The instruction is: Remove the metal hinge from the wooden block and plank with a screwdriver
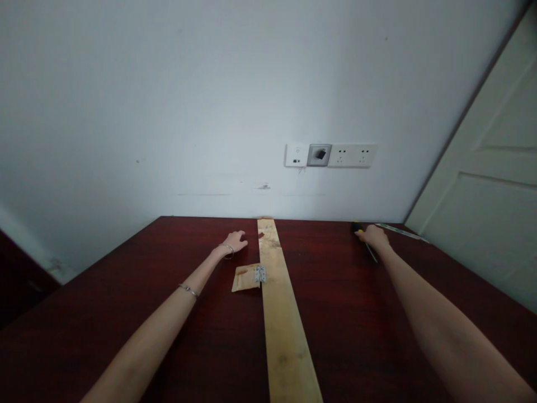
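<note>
A long pale wooden board [285, 330] runs across the dark red table from the near edge to the wall. A metal hinge [260, 274] joins its left side to a small wood piece [245, 279]. My left hand [235, 242] rests on the table just left of the board's far part, fingers apart and holding nothing. Toward the table's far right, my right hand [375, 236] is closed around what looks like a screwdriver [357, 226] with a black and yellow handle. Its thin metal shaft points back toward me, and my fingers partly hide the handle.
Behind my right hand, a thin light strip [400, 231] lies by the table's far right edge. A white wall [226, 112] with a row of sockets [350, 155] borders the table [327, 302]. A pale panelled door [495, 168] stands at the right.
</note>
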The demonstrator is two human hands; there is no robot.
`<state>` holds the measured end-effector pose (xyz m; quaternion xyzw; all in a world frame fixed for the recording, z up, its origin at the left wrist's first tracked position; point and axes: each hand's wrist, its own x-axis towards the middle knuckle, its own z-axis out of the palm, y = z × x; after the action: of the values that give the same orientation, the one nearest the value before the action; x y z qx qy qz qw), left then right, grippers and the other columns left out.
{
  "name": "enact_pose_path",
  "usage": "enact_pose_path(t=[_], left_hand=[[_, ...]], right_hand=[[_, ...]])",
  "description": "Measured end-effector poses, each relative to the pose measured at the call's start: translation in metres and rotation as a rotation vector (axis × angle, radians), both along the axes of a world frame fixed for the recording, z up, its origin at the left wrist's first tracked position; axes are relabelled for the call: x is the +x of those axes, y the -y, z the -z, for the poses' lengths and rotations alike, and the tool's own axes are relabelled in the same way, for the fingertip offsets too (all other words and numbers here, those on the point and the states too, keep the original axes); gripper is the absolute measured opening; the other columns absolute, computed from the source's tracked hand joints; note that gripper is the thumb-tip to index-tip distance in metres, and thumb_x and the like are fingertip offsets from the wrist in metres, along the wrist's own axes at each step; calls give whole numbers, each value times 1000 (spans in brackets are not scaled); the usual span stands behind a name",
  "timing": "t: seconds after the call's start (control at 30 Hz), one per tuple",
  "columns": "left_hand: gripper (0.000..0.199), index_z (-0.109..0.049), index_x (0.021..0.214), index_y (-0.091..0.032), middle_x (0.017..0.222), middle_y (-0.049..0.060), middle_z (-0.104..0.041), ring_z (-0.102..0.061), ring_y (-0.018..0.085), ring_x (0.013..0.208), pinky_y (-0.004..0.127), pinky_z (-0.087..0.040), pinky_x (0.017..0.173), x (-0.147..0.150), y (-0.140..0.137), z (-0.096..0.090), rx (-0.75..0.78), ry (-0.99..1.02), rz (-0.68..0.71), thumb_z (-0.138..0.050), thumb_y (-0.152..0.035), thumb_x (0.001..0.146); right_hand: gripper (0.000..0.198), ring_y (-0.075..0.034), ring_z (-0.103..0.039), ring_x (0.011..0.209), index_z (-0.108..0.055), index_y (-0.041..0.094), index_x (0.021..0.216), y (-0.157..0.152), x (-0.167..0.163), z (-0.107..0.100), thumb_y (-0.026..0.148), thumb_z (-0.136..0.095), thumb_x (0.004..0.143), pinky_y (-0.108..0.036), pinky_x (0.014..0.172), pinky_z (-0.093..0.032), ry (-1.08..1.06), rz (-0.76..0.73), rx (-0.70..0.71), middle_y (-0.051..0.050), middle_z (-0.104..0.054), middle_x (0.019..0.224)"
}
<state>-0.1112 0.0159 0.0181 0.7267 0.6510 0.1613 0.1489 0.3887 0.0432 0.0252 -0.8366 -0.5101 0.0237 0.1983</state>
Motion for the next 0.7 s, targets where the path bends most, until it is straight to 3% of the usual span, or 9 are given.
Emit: enact_pose_path(t=[0.23,0.4,0.5,0.6,0.7], left_hand=[[46,-57,121,-11,131,13,-56,-52,26,122,30,-38,103,-11,1,-13,-50,101,75,-53,-31,80],[53,-58,120,-14,131,11,-57,-54,25,120,29,-41,100,-15,17,-33,-156,199,224,-63,-39,74],[63,-58,122,-16,130,10,-58,-54,26,120,29,-41,100,-11,33,-42,-275,216,389,-71,-44,67],[76,-53,128,-17,133,10,-55,-51,28,121,32,-39,101,-4,52,-48,-379,118,553,-73,-52,63],[90,-46,135,-18,139,12,-48,-46,31,125,35,-36,104,5,68,-53,-387,-64,585,-73,-58,60]], right_hand=[[34,-43,-60,106,-68,-2,93,5,-14,-7,23,-67,69,-47,83,-50,-161,38,39,-33,-63,104],[22,-38,-65,94,-67,8,69,15,-40,-41,30,-65,70,-42,74,-53,-385,-16,179,-20,-68,75],[23,-25,-69,78,-65,11,75,26,-73,-67,34,-60,76,-31,64,-55,-590,-162,312,-13,-68,72],[23,-19,-69,76,-64,12,84,45,-115,-90,33,-61,76,-28,67,-57,-772,-337,402,-12,-70,82],[30,-17,-69,75,-62,14,91,71,-159,-108,33,-68,69,-29,70,-58,-884,-489,457,-9,-70,84]])
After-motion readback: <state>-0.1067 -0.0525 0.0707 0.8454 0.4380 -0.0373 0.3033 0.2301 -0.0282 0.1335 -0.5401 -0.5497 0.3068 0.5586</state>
